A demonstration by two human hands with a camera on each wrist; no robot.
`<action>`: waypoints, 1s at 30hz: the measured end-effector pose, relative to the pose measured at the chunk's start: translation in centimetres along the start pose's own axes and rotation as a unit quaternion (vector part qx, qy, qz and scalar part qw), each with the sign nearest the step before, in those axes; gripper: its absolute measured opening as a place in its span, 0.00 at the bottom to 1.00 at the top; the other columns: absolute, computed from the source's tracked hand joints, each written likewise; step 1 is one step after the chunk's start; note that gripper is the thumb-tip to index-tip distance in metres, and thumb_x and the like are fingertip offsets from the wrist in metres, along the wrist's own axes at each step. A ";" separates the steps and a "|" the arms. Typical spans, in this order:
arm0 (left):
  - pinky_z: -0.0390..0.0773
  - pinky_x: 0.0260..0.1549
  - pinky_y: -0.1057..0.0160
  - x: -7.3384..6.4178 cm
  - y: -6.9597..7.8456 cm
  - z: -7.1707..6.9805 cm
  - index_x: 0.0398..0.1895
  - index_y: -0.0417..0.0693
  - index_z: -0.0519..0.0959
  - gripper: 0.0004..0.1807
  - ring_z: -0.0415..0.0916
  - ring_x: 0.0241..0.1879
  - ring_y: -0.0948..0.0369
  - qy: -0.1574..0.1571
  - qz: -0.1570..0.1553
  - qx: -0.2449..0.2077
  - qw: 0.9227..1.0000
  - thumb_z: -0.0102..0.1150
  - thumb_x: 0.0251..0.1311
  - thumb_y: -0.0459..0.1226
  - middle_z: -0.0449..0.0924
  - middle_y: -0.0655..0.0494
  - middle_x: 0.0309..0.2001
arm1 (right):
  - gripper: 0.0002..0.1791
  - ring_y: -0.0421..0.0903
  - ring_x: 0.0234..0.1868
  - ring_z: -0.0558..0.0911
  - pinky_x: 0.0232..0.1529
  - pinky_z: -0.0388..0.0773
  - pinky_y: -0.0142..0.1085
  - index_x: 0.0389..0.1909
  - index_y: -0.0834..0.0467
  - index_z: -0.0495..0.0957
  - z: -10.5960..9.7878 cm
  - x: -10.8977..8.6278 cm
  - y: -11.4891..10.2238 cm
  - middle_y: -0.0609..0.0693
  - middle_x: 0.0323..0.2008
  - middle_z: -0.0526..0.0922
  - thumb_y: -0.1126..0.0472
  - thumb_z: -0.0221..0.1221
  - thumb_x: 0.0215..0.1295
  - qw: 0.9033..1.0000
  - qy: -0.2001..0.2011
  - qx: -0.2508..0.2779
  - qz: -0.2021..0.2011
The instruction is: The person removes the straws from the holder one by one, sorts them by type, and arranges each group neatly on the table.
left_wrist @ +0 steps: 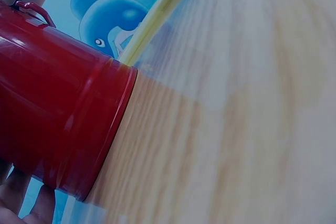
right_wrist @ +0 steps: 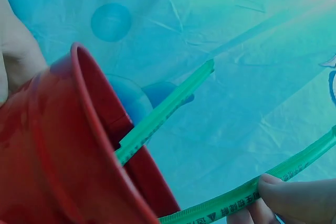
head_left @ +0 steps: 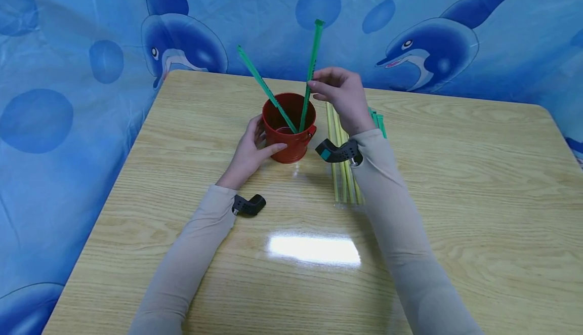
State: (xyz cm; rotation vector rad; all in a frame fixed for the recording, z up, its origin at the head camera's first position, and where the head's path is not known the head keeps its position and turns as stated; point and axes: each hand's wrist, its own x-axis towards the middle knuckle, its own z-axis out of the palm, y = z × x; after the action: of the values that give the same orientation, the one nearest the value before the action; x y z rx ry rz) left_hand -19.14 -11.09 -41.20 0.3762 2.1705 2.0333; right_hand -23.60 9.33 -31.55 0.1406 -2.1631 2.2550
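Observation:
A small red bucket [head_left: 293, 152] with a side handle stands upright on the table. My left hand [head_left: 247, 152] holds it from the left, thumb across the front and fingers round the far side. One thin green wrapped straw [head_left: 261, 81] leans left inside the bucket. My right hand [head_left: 343, 96] pinches a second green wrapped straw [head_left: 315, 49] between thumb and fingers, its lower end inside the bucket. Printed characters show on this straw [right_wrist: 231, 203] in the right wrist view. The left wrist view shows the bucket's wall [left_wrist: 63, 103] and base against the table.
Several yellow straws [head_left: 337, 173] lie in a clear sleeve right of the bucket, partly under my right forearm. More green wrapped straws [head_left: 380, 121] lie just beyond my right wrist. A blue dolphin-print sheet [head_left: 268, 16] hangs behind the wooden table [head_left: 478, 198].

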 end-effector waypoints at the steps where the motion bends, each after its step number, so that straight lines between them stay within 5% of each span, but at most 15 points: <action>1: 0.59 0.65 0.61 0.0 0.0 0.0 0.71 0.46 0.52 0.41 0.55 0.68 0.59 0.001 -0.001 0.000 1.000 0.63 0.58 0.34 0.58 0.52 0.68 | 0.04 0.46 0.35 0.81 0.43 0.79 0.37 0.36 0.63 0.81 0.0 -0.1 -0.1 0.52 0.32 0.81 0.71 0.60 0.61 1.000 0.000 -0.002 0.000; 30: 0.59 0.65 0.61 -0.1 0.2 0.2 0.71 0.46 0.52 0.40 0.55 0.68 0.58 0.002 0.001 -0.014 1.000 0.63 0.58 0.33 0.59 0.51 0.68 | 0.04 0.50 0.37 0.78 0.45 0.79 0.39 0.35 0.64 0.79 -0.9 -3.7 -4.2 0.56 0.33 0.79 0.73 0.57 0.62 0.993 -0.009 0.039 -0.107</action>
State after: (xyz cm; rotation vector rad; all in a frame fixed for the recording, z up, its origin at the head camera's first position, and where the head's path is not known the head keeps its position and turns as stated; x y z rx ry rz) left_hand -18.97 -10.93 -41.03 0.3713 2.1422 2.0661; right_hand -19.65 10.58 -27.64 0.3749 -1.9602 2.2252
